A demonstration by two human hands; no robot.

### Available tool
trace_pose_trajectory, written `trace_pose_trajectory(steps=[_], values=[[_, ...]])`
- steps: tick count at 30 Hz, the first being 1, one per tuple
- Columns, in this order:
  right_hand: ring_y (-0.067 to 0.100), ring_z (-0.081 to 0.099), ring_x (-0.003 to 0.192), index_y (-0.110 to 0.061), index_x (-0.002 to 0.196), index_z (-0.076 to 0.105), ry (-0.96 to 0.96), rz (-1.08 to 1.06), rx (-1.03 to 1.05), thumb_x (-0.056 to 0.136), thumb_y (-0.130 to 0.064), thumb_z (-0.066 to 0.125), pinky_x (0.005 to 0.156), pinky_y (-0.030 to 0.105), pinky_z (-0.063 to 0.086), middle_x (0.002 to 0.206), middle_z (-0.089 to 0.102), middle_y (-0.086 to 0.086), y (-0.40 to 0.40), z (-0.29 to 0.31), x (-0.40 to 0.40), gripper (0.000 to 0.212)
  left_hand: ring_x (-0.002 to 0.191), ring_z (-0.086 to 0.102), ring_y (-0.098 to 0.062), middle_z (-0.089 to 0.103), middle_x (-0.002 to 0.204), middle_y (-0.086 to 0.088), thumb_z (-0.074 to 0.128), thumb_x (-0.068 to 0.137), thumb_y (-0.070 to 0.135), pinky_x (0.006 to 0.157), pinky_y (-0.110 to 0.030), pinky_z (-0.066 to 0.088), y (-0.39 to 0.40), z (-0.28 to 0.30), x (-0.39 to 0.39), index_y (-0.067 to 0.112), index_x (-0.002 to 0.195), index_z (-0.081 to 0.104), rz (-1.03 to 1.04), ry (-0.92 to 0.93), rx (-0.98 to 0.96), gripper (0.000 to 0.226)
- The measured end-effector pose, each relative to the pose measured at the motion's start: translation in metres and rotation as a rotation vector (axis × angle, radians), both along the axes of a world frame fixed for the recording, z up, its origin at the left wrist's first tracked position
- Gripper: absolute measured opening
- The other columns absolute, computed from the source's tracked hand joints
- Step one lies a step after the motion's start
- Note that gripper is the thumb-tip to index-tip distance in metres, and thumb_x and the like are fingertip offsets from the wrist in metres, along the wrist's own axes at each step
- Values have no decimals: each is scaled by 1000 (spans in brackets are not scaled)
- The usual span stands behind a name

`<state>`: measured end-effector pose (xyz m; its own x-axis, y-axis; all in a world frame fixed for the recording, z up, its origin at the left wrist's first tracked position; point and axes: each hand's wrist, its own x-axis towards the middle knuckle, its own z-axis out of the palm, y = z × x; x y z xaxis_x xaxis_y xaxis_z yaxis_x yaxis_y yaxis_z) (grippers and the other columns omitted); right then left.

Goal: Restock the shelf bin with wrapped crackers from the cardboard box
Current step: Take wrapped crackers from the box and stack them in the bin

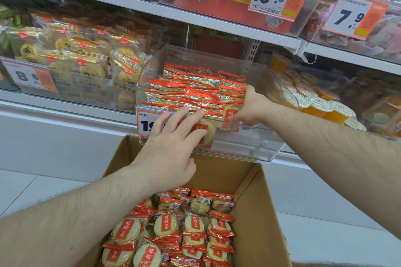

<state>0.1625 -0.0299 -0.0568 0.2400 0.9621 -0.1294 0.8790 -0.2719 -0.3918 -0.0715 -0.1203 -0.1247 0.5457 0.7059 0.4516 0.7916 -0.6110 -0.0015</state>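
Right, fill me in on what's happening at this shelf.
A person is restocking the clear shelf bin with wrapped crackers. The left hand lies with straight fingers against the bin's front, over the price tag. The right hand reaches into the bin's right side, fingers curled round packets there. The bin looks well filled, and the cardboard box below holds many more packets.

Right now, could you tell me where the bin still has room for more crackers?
The clear bin has room at its right side, between the cracker stack and the right wall, behind the right hand. The left and middle are packed; the left hand covers the front.
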Motion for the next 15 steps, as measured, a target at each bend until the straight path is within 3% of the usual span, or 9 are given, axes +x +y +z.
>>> trace_pose_trajectory(steps=[3, 8, 12, 15], values=[[21, 65, 89, -20, 136, 25, 46, -30, -24, 67, -27, 88, 68, 37, 62, 115, 55, 7, -9, 9, 0, 93, 145, 25, -30, 35, 155, -3, 62, 71, 33, 115, -52, 12, 0, 1, 0, 25, 128, 55, -12, -17, 12, 58], [19, 63, 81, -18, 135, 28, -81, -31, 23, 74, -36, 81, 64, 36, 58, 109, 59, 7, -26, 17, -1, 83, 136, 33, -29, 43, 145, -5, 61, 72, 24, 108, -44, 21, -3, 7, -1, 20, 122, 57, -105, -134, 95, 51], [21, 63, 90, -25, 140, 33, -80, 2, 55, 74, -44, 78, 78, 37, 58, 115, 61, 3, -31, 12, 0, 83, 132, 36, -30, 44, 142, -4, 60, 71, 24, 102, -46, 28, -5, 6, -3, 18, 122, 58, -96, -141, 75, 51], [19, 64, 89, -25, 140, 34, -14, -7, 77, 73, -46, 79, 80, 38, 58, 114, 62, 1, -30, 16, -1, 83, 133, 35, -29, 44, 142, -4, 60, 70, 25, 103, -50, 30, -5, 3, -4, 19, 122, 58, -63, -131, 45, 52]])
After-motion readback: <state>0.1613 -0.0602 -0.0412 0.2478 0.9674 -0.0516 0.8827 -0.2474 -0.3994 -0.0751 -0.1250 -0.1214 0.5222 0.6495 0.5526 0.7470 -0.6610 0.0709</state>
